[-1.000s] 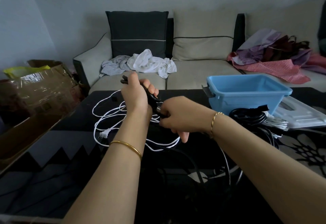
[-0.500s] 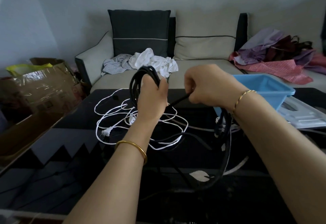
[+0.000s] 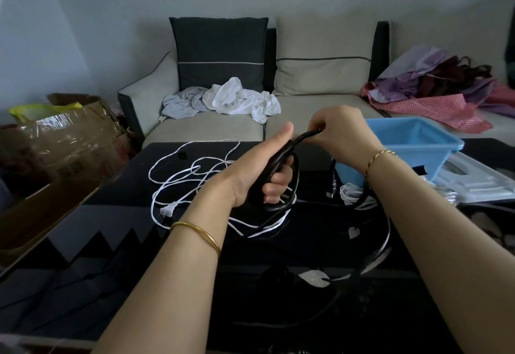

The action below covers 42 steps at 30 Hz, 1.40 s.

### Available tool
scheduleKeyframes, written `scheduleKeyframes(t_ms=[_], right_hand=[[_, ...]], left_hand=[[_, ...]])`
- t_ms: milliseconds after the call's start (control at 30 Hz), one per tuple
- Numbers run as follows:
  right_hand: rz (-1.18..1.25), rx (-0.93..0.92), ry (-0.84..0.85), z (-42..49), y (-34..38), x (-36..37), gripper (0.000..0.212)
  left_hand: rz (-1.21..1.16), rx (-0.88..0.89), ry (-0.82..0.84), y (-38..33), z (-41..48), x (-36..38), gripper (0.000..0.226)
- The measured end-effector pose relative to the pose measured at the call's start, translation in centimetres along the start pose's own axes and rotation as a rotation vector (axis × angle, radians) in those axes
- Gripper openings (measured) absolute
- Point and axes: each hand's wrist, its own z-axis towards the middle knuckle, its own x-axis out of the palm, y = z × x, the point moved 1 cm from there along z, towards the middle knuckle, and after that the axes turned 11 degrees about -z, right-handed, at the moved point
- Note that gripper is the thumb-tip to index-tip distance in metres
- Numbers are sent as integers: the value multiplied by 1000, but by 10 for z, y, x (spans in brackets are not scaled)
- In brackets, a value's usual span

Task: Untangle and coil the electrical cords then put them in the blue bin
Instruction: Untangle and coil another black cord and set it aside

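My left hand [image 3: 262, 169] grips a bundle of loops of a thick black cord [image 3: 281, 155] above the dark table. My right hand [image 3: 340, 133] pinches the same black cord just past the loops, up beside the blue bin [image 3: 412, 142]. The rest of the black cord trails down over the table toward me. A tangled white cord [image 3: 192, 178] with a two-pin plug [image 3: 167, 210] lies spread on the table behind my left wrist. A small coiled white cord [image 3: 351, 190] lies at the foot of the bin.
A dark glass table [image 3: 111, 242] fills the foreground. A white lid [image 3: 471, 183] lies right of the bin. A cardboard box [image 3: 55, 142] stands at the left. Behind the table is a sofa [image 3: 320, 75] with loose clothes on it.
My left hand has turned palm-side toward me and dropped lower with the loops. My right hand has brought another length of black cord across to it.
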Motion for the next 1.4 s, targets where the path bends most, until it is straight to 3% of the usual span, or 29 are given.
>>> scheduleKeyframes(t_ms=[100,200,333,433,500,700,1000,1300,1400], right_hand=[[87,7,97,-2,-2,3,23],[124,-14,136,-2,-5,10,14],[152,41,69,3,-15,22,13],[158,90,12,2,-21,33,18],[236,143,30,-4,-26,45,18],[303,150,317,-29,-29,77,24],[412,78,455,-41,-5,88,25],[818,158,653,-57,12,99,22],[677,89,667,-62,19,99,17]], left_hand=[[19,-36,67,0,-3,0,34],[59,-102,69,2,1,-7,55],[-27,-118,79,-1,-1,-8,42],[-192,-30,149,-8,-5,-8,22],[-332,17,211,-12,-8,-11,22],[-756,178,346,-23,-8,-26,33],[-1259,472,-1,-23,-1,-28,48],[-1431,730,-247,-29,-8,-43,50],[-1413,758,-363,-26,-9,-48,42]])
